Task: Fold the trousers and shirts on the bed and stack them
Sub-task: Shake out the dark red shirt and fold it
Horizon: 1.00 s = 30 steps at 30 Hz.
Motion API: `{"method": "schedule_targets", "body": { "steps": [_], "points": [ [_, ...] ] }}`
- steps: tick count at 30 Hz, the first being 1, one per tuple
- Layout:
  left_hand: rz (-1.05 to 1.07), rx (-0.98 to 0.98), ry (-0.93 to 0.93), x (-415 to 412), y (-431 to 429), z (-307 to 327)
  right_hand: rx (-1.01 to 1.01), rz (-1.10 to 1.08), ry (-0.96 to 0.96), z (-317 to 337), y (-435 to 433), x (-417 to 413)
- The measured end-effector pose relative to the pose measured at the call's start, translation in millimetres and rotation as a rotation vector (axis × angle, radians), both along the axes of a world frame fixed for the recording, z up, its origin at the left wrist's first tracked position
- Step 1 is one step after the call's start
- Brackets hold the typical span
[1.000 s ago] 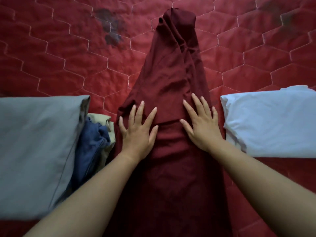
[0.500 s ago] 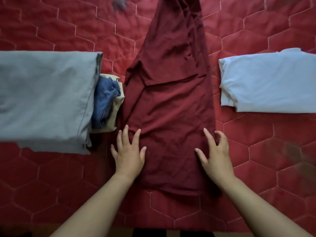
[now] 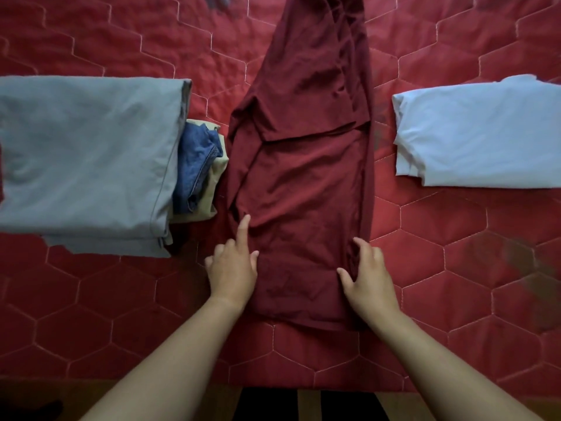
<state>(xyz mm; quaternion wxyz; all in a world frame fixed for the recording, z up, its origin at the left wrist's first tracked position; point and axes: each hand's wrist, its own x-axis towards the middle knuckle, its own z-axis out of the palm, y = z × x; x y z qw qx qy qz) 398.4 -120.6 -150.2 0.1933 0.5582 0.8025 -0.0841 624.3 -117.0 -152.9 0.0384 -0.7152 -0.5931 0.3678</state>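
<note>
A dark maroon garment (image 3: 306, 183) lies lengthwise down the middle of the red quilted bed (image 3: 455, 284), folded narrow, its far end running out of the top of the view. My left hand (image 3: 232, 268) rests at its near left edge with the index finger stretched onto the cloth. My right hand (image 3: 365, 276) sits at the near right edge, fingers curled round the cloth's border. A folded grey garment (image 3: 88, 159) lies to the left. A folded pale blue shirt (image 3: 482, 132) lies to the right.
Blue denim (image 3: 197, 165) on a beige garment (image 3: 217, 174) is wedged between the grey stack and the maroon cloth. The bed's near edge (image 3: 273, 387) runs along the bottom, with wooden floor below it.
Both hands have slid back from the garment's middle to its near end. The flat right hand now curls round the right edge; the left hand's other fingers have drawn in around the stretched index finger.
</note>
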Motion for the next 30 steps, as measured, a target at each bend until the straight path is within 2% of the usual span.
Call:
{"method": "schedule_targets", "body": {
  "steps": [3, 5, 7, 11, 14, 17, 19, 21, 25, 28, 30],
  "points": [
    [-0.014, 0.034, -0.207, 3.6, -4.5, 8.1, 0.013, 0.036, 0.054, 8.3, 4.9, 1.1],
    [0.052, 0.121, -0.357, 5.7, 3.8, 20.2, 0.107, 0.012, 0.101, 22.7, 17.5, 5.5],
    [0.052, 0.251, -0.426, 6.7, 22.9, 39.1, 0.25, -0.025, 0.136, 45.5, 42.3, 10.0],
    [0.098, 0.472, -0.515, 2.6, 105.2, 80.0, 0.472, -0.104, 0.177, 92.5, 128.2, 10.2],
    [0.192, 0.493, -0.582, -4.9, 185.5, 96.3, 0.581, -0.136, 0.192, 107.8, 205.6, 2.0],
    [0.172, 0.367, -0.42, -8.2, 236.8, 88.3, 0.524, -0.038, 0.076, 93.6, 258.9, -3.8],
    [0.1, 0.305, -0.265, -5.7, 246.5, 72.8, 0.435, 0.022, 0.012, 73.7, 270.0, -7.5],
    [-0.017, 0.276, -0.191, -2.3, 243.6, 51.2, 0.395, 0.13, 0.001, 49.5, 267.0, -10.4],
    [-0.265, 0.175, -0.099, -2.9, 231.1, 6.0, 0.322, 0.334, -0.041, 7.6, 254.0, -10.5],
    [-0.27, 0.117, -0.12, -8.9, 228.6, -12.5, 0.22, 0.421, -0.067, -10.0, 244.9, -11.4],
    [-0.26, 0.131, -0.139, -11.3, 227.2, -17.3, 0.242, 0.448, -0.059, -15.1, 238.2, -9.2]
  ]
}}
